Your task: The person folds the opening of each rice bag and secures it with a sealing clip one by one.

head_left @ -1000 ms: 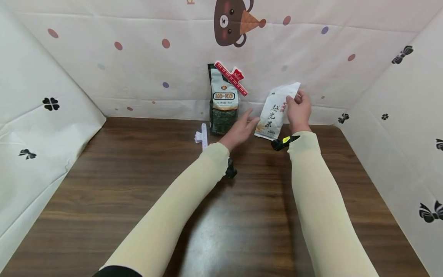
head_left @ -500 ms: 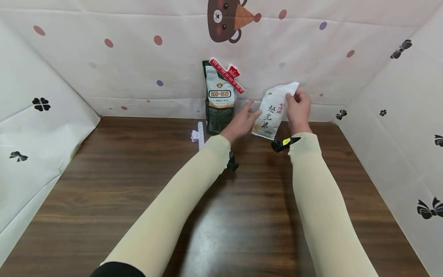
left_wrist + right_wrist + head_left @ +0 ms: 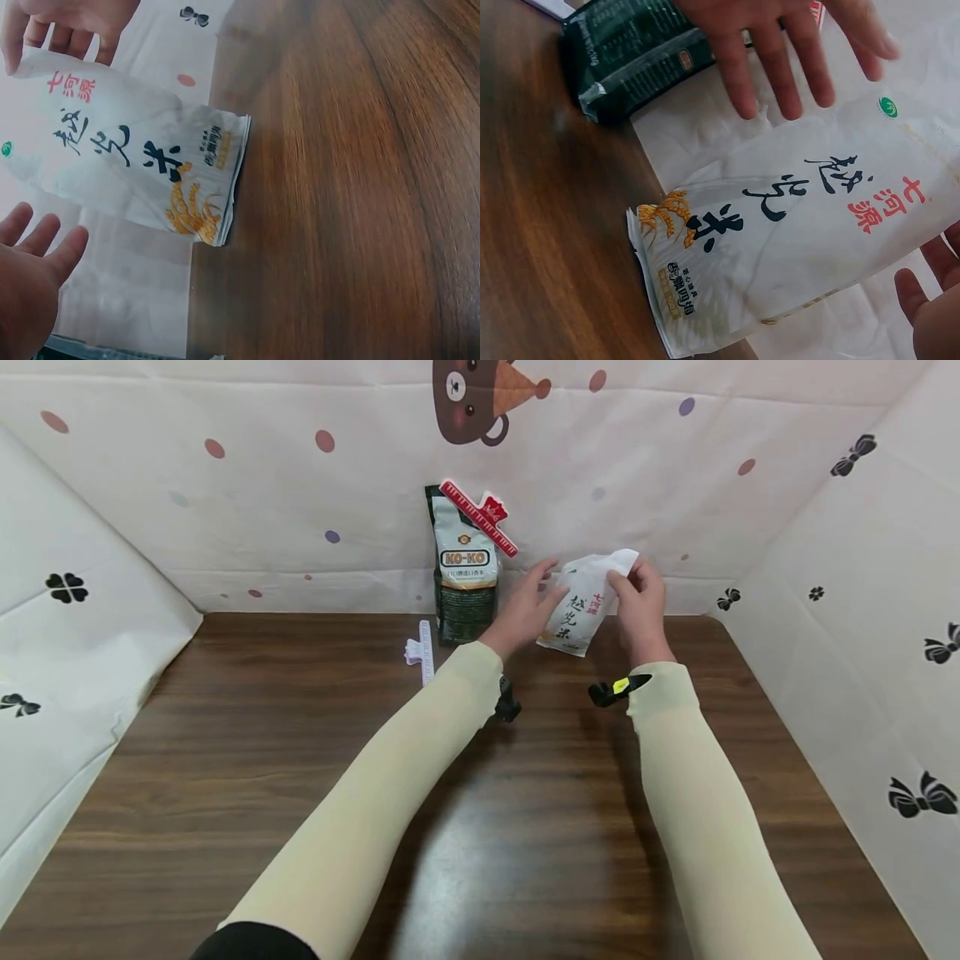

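Positioning the white bag (image 3: 579, 610) seems the current step: the right hand (image 3: 643, 614) pinches its upper edge; the left hand (image 3: 521, 612), spread just beside it, likely needs to close in.

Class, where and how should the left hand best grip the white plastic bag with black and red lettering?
The bag is likely best pinched front to back at its upper left edge, coming from the left: its top tilts right, and the right hand holds the upper right edge.
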{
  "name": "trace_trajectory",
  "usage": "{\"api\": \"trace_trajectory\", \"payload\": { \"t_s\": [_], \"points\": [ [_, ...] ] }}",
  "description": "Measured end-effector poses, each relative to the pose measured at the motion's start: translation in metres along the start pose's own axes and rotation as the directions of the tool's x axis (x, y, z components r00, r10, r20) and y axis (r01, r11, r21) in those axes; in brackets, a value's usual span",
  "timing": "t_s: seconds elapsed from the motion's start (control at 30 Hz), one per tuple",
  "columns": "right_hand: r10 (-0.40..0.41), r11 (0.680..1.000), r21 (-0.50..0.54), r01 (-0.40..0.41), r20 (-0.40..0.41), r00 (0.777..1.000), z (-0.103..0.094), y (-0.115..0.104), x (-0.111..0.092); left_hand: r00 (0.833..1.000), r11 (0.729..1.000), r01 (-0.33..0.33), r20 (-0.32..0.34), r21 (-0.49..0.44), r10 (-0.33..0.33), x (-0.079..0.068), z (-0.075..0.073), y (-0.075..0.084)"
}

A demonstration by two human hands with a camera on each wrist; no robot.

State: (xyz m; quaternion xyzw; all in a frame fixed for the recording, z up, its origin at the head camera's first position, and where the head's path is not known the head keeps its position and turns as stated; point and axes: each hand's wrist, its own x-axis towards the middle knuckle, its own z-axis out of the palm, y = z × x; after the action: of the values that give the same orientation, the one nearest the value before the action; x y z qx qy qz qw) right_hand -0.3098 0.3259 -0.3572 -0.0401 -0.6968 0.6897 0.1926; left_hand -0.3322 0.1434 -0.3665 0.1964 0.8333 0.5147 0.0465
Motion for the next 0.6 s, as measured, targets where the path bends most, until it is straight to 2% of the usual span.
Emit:
{"api": "trace_trajectory", "payload": {
  "t_s": [0.23, 0.4, 0.5, 0.6],
  "points": [
    [-0.057, 0.997, -0.048, 0.061, 0.069, 0.996, -0.001, -0.001, -0.016, 1.000, 1.000, -0.007, 0.004, -0.012, 0.007, 0.001, -0.001, 0.005],
    [-0.099, 0.991, -0.080, 0.106, 0.088, 0.991, 0.000, -0.003, -0.023, 1.000, 1.000, -0.004, 0.018, -0.002, 0.004, 0.001, -0.002, 0.010],
    [-0.107, 0.990, -0.086, 0.116, 0.096, 0.990, 0.001, -0.005, -0.027, 1.000, 1.000, 0.012, 0.001, 0.005, -0.012, 0.001, -0.002, 0.012],
    [-0.100, 0.988, -0.107, 0.110, 0.101, 0.990, 0.002, -0.008, -0.029, 0.999, 0.999, -0.003, -0.050, 0.041, 0.005, 0.002, -0.002, 0.013]
  ]
}}
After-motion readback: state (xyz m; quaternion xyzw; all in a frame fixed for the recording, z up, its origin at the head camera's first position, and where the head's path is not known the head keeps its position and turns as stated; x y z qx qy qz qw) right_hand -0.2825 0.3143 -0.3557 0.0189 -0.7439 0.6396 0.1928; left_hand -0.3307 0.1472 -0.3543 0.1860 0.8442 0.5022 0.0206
